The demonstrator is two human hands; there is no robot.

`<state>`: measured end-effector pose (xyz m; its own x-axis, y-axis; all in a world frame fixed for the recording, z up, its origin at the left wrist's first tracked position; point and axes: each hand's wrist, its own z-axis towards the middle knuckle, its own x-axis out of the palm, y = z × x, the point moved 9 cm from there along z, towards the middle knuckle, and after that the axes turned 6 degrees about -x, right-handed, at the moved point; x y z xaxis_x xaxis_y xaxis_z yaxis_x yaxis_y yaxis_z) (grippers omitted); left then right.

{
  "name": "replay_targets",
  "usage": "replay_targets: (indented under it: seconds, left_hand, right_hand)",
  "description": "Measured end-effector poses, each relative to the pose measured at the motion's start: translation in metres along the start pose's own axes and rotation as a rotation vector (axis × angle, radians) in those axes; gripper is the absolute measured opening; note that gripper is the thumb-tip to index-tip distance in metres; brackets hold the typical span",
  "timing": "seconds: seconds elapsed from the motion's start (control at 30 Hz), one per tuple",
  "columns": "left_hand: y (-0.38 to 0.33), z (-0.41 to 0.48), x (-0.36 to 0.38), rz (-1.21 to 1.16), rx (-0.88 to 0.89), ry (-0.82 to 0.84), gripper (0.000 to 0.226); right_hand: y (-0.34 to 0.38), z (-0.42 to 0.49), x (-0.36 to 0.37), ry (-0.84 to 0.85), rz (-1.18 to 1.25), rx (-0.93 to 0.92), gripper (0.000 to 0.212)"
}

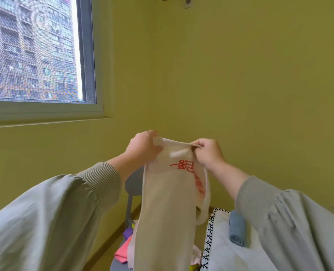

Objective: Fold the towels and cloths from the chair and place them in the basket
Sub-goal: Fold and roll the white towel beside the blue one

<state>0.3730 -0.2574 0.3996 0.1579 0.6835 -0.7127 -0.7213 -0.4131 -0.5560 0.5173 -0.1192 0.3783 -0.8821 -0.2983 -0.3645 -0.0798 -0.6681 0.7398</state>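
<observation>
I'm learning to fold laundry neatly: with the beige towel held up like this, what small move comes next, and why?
Probably bring the top edge down to halve it. The left hand and right hand each pinch a top corner of the beige towel with red lettering, which hangs long and already narrow beside the white basket with black stitching.

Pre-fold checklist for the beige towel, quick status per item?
1. Left hand grips the beige towel at its top edge: ok.
2. Right hand pinches the other top corner: ok.
3. Top edge pulled level between the hands: ok, roughly.
4. Towel hangs flat: not ok, a side strip trails loose on the right.
5. Basket has room: cannot tell, only part shows, with a rolled blue cloth inside.
6. More items waiting on the chair: ok, pink cloth and purple cloth lie below.
</observation>
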Motion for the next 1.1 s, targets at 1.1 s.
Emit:
replay_targets:
  seconds: [1.1]
  left_hand:
    - [0.012, 0.025, -0.038, -0.099, -0.069, -0.293, 0.036]
  right_hand:
    - [0.006, 0.019, -0.063, -0.155, -0.698, -0.082, 0.022]
